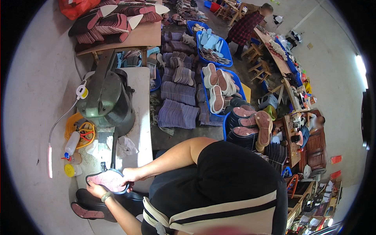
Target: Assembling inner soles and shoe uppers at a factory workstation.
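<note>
Both my hands hold a pink shoe sole [107, 180] with a dark blue rim, at the work end of a dark green sewing machine [107, 98]. My left hand [95, 189], with a bracelet at the wrist, is closed on its near left edge, thumb on top. Across from it, my right hand [131, 176] grips the right edge, fingers bent round the rim. Bright light falls on the pink face. The machine's small metal work part [103, 166] stands at the sole's far edge; whether it touches is too small to tell. Dark soles with pink insides [88, 211] lie just below my left hand.
An orange basket [80, 131], a white bottle [72, 143] and a yellow-lidded jar [73, 170] stand by the wall. A stick lamp [50, 162] hangs there. Stacked soles [178, 113] and blue tubs [244, 88] crowd the floor. Two people are farther off.
</note>
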Demonstrator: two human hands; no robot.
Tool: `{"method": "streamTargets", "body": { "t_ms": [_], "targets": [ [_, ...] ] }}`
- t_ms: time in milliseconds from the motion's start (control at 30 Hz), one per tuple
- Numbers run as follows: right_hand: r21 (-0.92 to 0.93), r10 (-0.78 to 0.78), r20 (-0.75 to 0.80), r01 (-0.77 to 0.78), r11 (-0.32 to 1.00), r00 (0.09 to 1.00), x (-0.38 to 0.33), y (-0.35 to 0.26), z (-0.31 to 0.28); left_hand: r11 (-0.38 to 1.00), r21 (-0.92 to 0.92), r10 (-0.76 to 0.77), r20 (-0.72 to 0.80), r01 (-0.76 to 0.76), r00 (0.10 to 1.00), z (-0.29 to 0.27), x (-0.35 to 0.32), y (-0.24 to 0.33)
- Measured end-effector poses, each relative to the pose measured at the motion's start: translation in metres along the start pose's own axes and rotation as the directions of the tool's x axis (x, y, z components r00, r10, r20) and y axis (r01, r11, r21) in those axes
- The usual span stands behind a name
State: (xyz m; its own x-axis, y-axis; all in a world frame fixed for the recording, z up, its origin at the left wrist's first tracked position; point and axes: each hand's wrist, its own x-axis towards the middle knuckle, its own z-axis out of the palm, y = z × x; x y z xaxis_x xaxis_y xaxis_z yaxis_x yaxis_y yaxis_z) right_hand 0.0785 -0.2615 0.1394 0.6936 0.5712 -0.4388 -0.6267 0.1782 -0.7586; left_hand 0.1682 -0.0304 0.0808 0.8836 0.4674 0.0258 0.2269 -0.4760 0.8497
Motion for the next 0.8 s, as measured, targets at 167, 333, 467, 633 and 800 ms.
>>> {"method": "streamTargets", "body": {
  "t_ms": [167,333,467,633,800],
  "targets": [
    [0.049,-0.049,-0.034,0.051,0.998,0.998,0.006,-0.012,0.004,0.877,0.232,0.290,0.443,-0.421,0.849,-0.021,0.004,0.050],
    [-0.036,-0.045,-0.092,0.042,0.998,0.995,0.013,-0.025,0.009,0.981,-0.064,0.146,0.868,-0.185,0.474,-0.035,0.002,0.070],
    [-0.014,-0.034,-0.126,0.033,0.999,0.991,0.025,-0.026,0.006,0.990,-0.135,0.104,0.911,0.050,0.399,-0.034,0.004,0.078],
    [-0.110,0.014,-0.117,-0.026,0.994,0.993,0.032,-0.037,0.003,0.962,-0.198,0.083,0.868,0.189,0.489,-0.041,-0.006,0.066],
    [-0.171,-0.059,-0.104,0.041,0.984,0.993,0.034,-0.038,-0.003,0.909,-0.242,-0.024,0.783,0.339,0.621,-0.044,-0.038,0.075]
  ]
}}
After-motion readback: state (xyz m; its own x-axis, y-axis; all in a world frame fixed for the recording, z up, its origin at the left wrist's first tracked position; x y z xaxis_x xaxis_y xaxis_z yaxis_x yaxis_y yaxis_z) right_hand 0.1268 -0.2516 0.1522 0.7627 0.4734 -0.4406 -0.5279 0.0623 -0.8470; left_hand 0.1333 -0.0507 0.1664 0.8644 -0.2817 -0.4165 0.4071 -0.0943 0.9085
